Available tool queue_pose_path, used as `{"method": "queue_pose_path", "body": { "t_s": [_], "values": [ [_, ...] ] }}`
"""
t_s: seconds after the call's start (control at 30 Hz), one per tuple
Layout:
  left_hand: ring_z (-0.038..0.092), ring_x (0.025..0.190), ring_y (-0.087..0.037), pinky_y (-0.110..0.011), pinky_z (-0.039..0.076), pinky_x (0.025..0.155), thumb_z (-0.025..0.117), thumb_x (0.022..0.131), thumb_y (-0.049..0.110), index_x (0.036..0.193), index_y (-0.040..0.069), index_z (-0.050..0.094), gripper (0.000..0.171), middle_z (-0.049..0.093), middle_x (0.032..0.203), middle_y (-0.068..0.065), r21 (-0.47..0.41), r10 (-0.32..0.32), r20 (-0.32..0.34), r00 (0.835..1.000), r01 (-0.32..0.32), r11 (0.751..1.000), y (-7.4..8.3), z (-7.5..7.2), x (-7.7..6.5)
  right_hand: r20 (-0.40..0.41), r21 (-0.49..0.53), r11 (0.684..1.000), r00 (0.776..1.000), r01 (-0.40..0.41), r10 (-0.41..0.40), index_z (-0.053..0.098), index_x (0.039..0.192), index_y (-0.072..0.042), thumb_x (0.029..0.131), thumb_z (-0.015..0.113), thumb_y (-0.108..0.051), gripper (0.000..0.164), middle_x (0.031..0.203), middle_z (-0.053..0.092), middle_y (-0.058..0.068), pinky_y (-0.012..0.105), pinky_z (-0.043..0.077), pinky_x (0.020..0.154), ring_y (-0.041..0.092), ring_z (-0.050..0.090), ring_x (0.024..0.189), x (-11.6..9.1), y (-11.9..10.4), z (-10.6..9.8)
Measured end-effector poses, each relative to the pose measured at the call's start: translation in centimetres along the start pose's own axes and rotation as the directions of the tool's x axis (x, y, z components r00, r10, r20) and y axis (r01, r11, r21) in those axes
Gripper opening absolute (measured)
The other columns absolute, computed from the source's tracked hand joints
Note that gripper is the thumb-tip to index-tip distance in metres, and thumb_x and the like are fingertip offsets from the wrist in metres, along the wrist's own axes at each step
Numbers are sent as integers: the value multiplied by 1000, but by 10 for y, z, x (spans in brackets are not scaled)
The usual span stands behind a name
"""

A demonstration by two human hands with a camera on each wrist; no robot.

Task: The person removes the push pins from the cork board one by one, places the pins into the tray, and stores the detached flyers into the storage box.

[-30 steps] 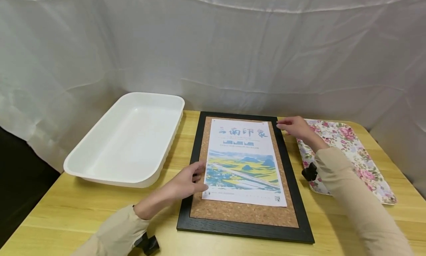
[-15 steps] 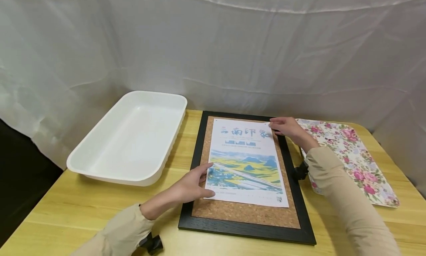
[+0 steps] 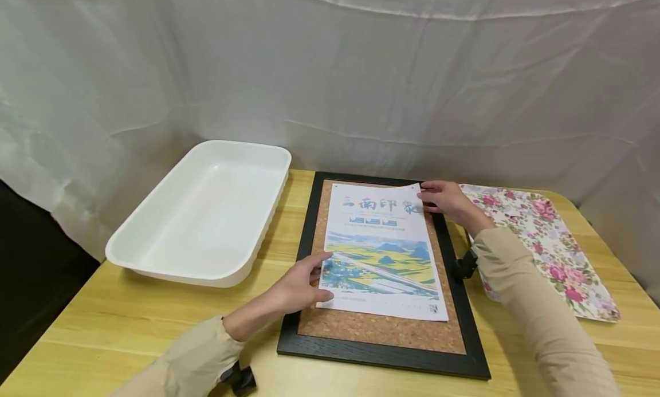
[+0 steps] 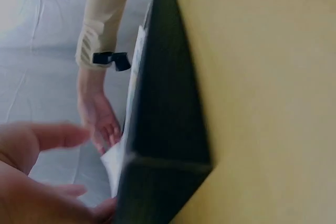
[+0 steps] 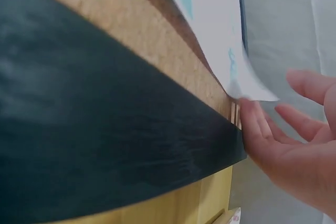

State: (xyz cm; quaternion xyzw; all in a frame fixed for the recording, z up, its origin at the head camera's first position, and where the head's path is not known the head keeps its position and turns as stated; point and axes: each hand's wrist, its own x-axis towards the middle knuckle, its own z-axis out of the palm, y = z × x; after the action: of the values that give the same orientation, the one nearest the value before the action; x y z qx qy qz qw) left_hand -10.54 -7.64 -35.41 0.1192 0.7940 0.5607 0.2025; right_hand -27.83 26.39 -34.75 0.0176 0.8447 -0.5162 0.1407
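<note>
A printed poster (image 3: 381, 259) lies on a cork board (image 3: 381, 331) with a black frame (image 3: 381, 356). At the poster's upper right corner is my right hand (image 3: 448, 202). In the right wrist view its fingertips touch the underside of the lifted poster corner (image 5: 257, 93), while the thumb stands apart from the paper. My left hand (image 3: 296, 288) is at the poster's lower left edge, thumb and fingers spread, with the fingertips overlapping the paper in the head view. Small dark dots mark the poster's two top corners.
A white plastic tray (image 3: 206, 208) stands at the left on the wooden table (image 3: 144, 311). To the right lies a floral tray (image 3: 546, 242), partly behind my right sleeve. A grey curtain (image 3: 361, 76) hangs behind the table.
My right hand has moved left from the frame onto the poster's upper right corner, which now curls up. My left hand has shifted slightly right over the poster's edge.
</note>
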Motion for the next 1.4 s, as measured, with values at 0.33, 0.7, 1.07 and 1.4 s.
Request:
{"method": "queue_pose_path", "body": {
  "t_s": [0.33, 0.7, 1.07, 1.4],
  "values": [
    [41, 129, -40, -39, 49, 96, 62, 86, -9, 148, -4, 29, 71, 37, 142, -26, -372, -85, -103, 991, 41, 927, 0, 4, 1, -36, -162, 986, 999, -38, 33, 36, 146, 5, 100, 54, -16, 54, 129, 50, 25, 30, 55, 78, 29, 55, 100, -1, 7, 3],
    [59, 102, -23, -35, 53, 86, 70, 85, 2, 152, -2, 17, 85, 45, 134, -23, -347, -100, 36, 994, 106, 932, -3, 9, -1, -33, -174, 985, 999, 3, -9, 38, 145, 6, 99, 55, -11, 52, 124, 54, 28, 42, 54, 87, 33, 61, 102, -5, 5, 5],
    [60, 81, -18, -32, 52, 72, 70, 84, 1, 149, -2, 27, 79, 53, 124, -19, -343, -87, -28, 996, 72, 936, -8, 9, -3, -104, -137, 989, 992, 58, -72, 43, 142, 4, 95, 62, -12, 53, 118, 56, 26, 34, 58, 73, 32, 63, 94, 26, 41, -4],
    [61, 83, -19, -31, 52, 70, 68, 84, -2, 148, -2, 28, 75, 58, 114, -17, -332, -43, -54, 998, 23, 943, -13, 8, -5, -149, -110, 989, 983, 95, -111, 49, 137, -2, 95, 63, -17, 47, 116, 59, 21, 44, 56, 81, 35, 62, 96, 38, 54, -9]
  ]
}}
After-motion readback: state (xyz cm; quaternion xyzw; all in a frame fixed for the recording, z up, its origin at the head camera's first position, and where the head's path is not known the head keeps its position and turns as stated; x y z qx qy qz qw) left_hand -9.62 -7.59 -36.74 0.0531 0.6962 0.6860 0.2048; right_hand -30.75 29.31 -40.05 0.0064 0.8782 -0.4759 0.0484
